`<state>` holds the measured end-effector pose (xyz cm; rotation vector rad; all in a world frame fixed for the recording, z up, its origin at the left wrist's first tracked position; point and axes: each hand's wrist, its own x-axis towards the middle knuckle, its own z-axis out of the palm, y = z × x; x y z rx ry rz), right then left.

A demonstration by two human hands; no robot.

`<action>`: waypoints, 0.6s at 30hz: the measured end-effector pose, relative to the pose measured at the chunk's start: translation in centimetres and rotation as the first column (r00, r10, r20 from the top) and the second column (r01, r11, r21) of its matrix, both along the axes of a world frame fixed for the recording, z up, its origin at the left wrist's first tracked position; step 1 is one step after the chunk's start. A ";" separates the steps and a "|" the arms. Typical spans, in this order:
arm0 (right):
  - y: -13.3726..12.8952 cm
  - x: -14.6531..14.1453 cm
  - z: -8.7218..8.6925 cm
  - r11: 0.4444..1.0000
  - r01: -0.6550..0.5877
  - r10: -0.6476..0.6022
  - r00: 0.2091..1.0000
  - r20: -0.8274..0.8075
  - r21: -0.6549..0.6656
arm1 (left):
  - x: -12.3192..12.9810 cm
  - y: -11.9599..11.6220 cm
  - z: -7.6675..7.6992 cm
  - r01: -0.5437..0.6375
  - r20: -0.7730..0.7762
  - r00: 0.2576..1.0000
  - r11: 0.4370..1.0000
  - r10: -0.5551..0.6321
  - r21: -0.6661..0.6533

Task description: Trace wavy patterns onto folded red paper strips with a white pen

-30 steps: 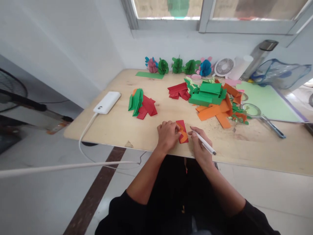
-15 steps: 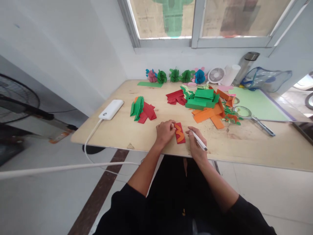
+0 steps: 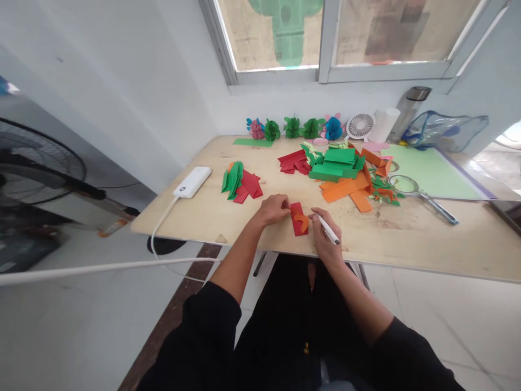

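Observation:
In front of me on the table lies a folded red paper piece point(image 3: 297, 209). An orange curved paper cutout point(image 3: 302, 222) rests on its lower half, reaching its right edge. My left hand point(image 3: 275, 210) is closed, with its fingertips at the left edge of the red paper. To the right of the paper, my right hand point(image 3: 326, 234) grips a white pen point(image 3: 328, 229), its dark end pointing back towards me. The fingertips of that hand are close to the orange cutout; whether they touch it I cannot tell.
Left are folded green strips point(image 3: 233, 179), red strips point(image 3: 251, 185) and a white power bank point(image 3: 192, 182) with a cable. Beyond my hands lie green paper point(image 3: 340, 157), orange strips point(image 3: 340, 190) and a magnifying glass point(image 3: 437, 207). Paper ornaments point(image 3: 292, 127) and a small fan point(image 3: 360, 126) line the wall.
The orange cutout has turned and shifted lower on the red paper, uncovering its upper part. Both hands stay beside the paper, and the pen is still in my right hand. The view has shifted slightly.

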<state>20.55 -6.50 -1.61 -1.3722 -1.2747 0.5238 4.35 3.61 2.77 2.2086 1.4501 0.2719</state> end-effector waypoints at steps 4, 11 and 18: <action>0.2 0.1 0.0 1.000 0.016 -0.016 1.000 -0.008 0.012 | -1.0 -1.4 0.9 -0.003 0.150 0.989 1.000 0.001 0.009; 0.0 0.2 -0.2 1.000 0.006 -0.006 0.999 -0.048 0.011 | 0.0 -2.7 3.4 0.077 0.295 0.952 0.996 -0.085 0.038; 0.1 0.4 -0.5 0.994 0.107 -0.103 0.984 -0.145 0.021 | 1.0 -3.0 1.5 -0.076 0.230 0.973 0.980 0.033 0.182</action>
